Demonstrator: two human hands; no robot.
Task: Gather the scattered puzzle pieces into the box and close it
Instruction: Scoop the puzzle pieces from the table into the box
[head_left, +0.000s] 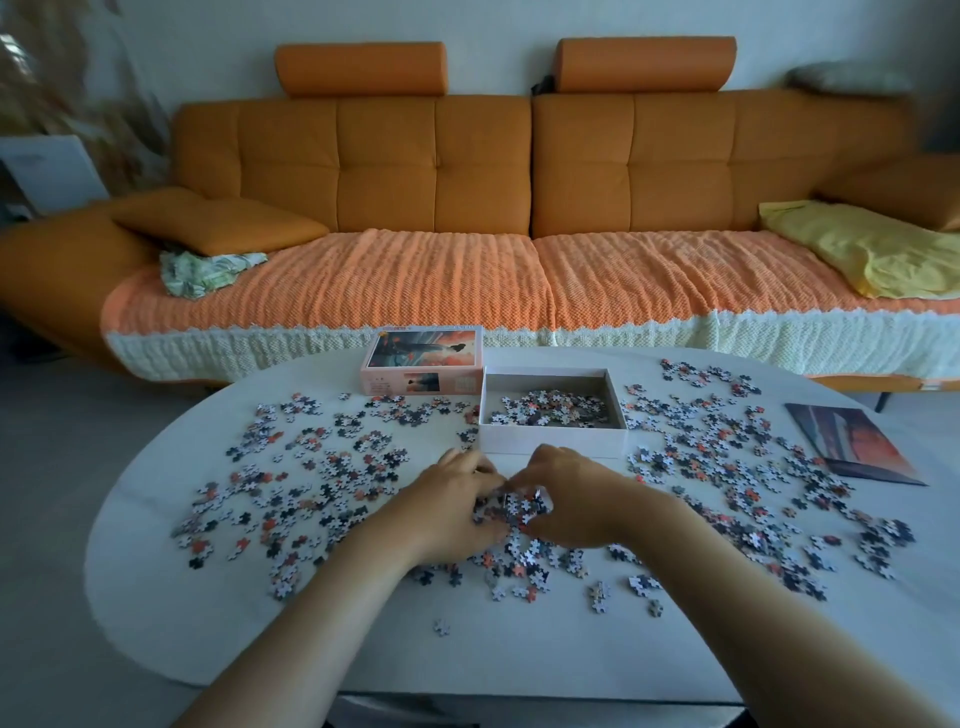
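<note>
Our left hand (457, 506) and right hand (566, 501) are cupped together near the middle of the desk (519, 654), fingertips meeting over a small heap of pieces (514, 512) that we are squeezing between the palms; whether the heap is already lifted clear or still resting on the desk we cannot tell. We judge this to be a scooping step, one handful among many. The box (553, 439) sits just beyond our hands, toward the far edge, open, with a thin layer of pieces across its bottom. Its lid (422, 364) lies just to the left of it, picture side up. Most of the pieces are still loose, spread wide toward the left edge and more thickly toward the right edge, with some along the near side. A printed sheet (857, 444) lies by the right edge. So the task looks early. The next move calls for keeping the palms pressed so nothing slips out below, raising the handful over the near wall of the box, and parting the hands above it.
</note>
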